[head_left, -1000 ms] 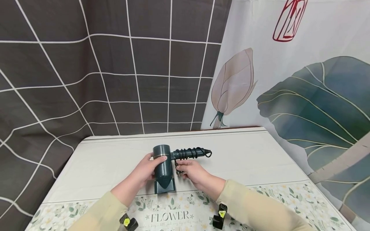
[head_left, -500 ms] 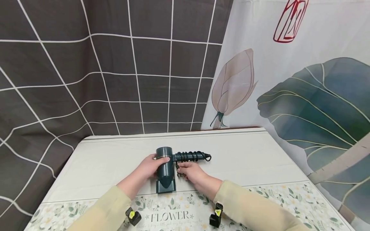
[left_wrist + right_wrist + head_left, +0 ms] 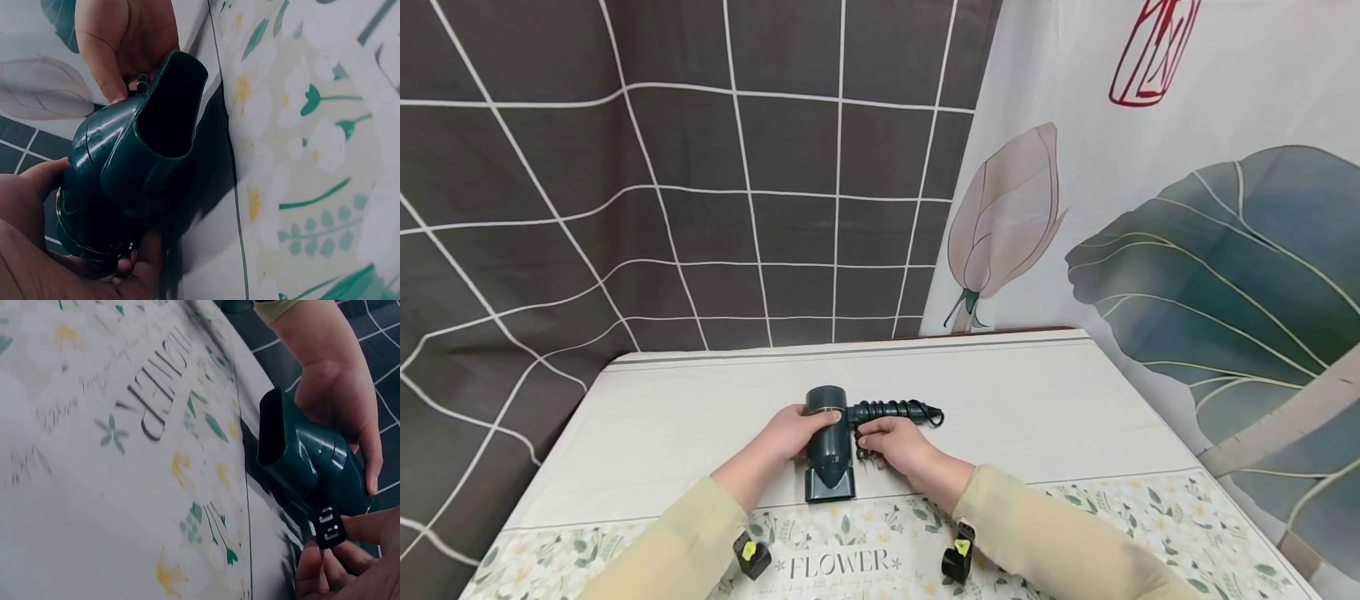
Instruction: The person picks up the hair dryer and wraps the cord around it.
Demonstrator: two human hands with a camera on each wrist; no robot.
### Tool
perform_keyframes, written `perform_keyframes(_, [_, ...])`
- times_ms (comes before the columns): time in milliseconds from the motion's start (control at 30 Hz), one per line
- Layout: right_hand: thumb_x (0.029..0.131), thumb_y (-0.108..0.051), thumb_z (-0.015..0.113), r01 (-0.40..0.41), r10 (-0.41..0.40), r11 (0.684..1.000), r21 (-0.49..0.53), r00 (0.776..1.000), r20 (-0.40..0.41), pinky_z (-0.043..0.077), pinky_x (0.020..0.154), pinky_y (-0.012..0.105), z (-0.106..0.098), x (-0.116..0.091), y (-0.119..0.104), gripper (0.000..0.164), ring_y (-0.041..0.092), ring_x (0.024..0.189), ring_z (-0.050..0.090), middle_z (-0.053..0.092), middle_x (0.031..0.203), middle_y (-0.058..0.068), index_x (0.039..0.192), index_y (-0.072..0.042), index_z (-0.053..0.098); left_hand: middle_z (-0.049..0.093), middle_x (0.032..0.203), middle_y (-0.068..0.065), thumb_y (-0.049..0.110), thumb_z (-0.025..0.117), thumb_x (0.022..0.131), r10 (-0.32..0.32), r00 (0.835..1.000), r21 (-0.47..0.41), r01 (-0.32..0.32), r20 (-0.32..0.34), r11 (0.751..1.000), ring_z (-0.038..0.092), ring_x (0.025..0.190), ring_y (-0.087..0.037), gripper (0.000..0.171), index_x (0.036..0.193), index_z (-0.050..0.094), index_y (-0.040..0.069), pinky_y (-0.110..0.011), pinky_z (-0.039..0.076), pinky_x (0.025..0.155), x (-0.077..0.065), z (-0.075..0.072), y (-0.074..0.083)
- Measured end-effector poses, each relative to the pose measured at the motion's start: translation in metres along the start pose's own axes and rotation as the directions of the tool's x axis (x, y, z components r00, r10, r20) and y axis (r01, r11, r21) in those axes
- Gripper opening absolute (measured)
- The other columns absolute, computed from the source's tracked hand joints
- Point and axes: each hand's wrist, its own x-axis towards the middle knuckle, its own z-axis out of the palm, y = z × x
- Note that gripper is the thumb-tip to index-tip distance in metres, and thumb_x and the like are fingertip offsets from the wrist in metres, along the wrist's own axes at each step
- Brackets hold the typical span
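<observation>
A dark green hair dryer (image 3: 830, 446) has its flat nozzle (image 3: 831, 485) pointing toward the person. My left hand (image 3: 790, 432) grips the barrel from the left, thumb on top; fingers curl beneath it in the left wrist view. The handle (image 3: 887, 411) points right, with a black cord coiled around it. Just below the handle, my right hand (image 3: 901, 443) pinches the cord's black plug (image 3: 329, 526) between thumb and fingers. The right wrist view shows the plug close beside the barrel. Whether the dryer touches the table cannot be told.
The table cover is white (image 3: 700, 433) at the back, with a floral band lettered FLOWER (image 3: 838, 563) at the front. A dark grid-patterned curtain (image 3: 790, 208) hangs behind, and a white cloth with painted lotus leaves (image 3: 1210, 275) hangs at the right.
The hair dryer has shifted slightly right and lower in the head view, its handle lowering most. The left hand moved along with it, while the right hand keeps pinching the plug.
</observation>
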Motion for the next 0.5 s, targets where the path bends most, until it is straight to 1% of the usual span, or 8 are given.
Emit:
perform_keyframes(167, [0.092, -0.008, 0.068, 0.012, -0.011, 0.998, -0.058, 1.000, 0.025, 0.047, 0.056, 0.026, -0.0015, -0.0011, -0.0009, 0.014, 0.011, 0.057, 0.052, 0.065, 0.077, 0.003, 0.103, -0.003, 0.074, 0.065, 0.108, -0.021, 0.046, 0.067, 0.090, -0.024, 1.000, 0.012, 0.024, 0.000, 1.000, 0.066, 0.083, -0.024, 0.078, 0.136, 0.046, -0.014, -0.034, 0.055, 0.066, 0.0023, -0.0009, -0.0014])
perform_keyframes(333, [0.091, -0.009, 0.070, 0.044, -0.037, 0.990, -0.131, 0.998, 0.058, 0.050, 0.061, 0.027, -0.0023, 0.0013, 0.0011, 0.014, 0.012, 0.066, 0.060, 0.070, 0.086, 0.002, 0.102, -0.004, 0.075, 0.065, 0.108, -0.021, 0.048, 0.066, 0.091, -0.048, 0.999, 0.011, 0.048, 0.005, 0.999, 0.064, 0.080, -0.024, 0.079, 0.137, 0.045, -0.013, -0.032, 0.054, 0.063, 0.0050, -0.0010, -0.0025])
perform_keyframes(433, [0.089, -0.009, 0.071, 0.096, -0.079, 0.973, -0.208, 0.993, 0.087, 0.051, 0.065, 0.027, -0.0033, 0.0034, 0.0011, 0.014, 0.011, 0.072, 0.061, 0.071, 0.093, 0.002, 0.102, -0.005, 0.076, 0.065, 0.108, -0.020, 0.048, 0.065, 0.091, -0.054, 0.999, 0.007, 0.054, 0.005, 0.999, 0.064, 0.080, -0.024, 0.079, 0.137, 0.045, -0.013, -0.032, 0.053, 0.063, 0.0059, -0.0013, -0.0021])
perform_keyframes(500, [0.089, -0.009, 0.071, 0.146, -0.118, 0.947, -0.287, 0.987, 0.111, 0.051, 0.068, 0.027, -0.0040, 0.0045, -0.0002, 0.015, 0.010, 0.075, 0.061, 0.071, 0.094, 0.001, 0.102, -0.006, 0.076, 0.065, 0.108, -0.020, 0.048, 0.066, 0.091, -0.057, 0.998, 0.003, 0.057, 0.004, 0.998, 0.064, 0.080, -0.024, 0.079, 0.138, 0.046, -0.012, -0.032, 0.053, 0.064, 0.0070, -0.0019, -0.0020])
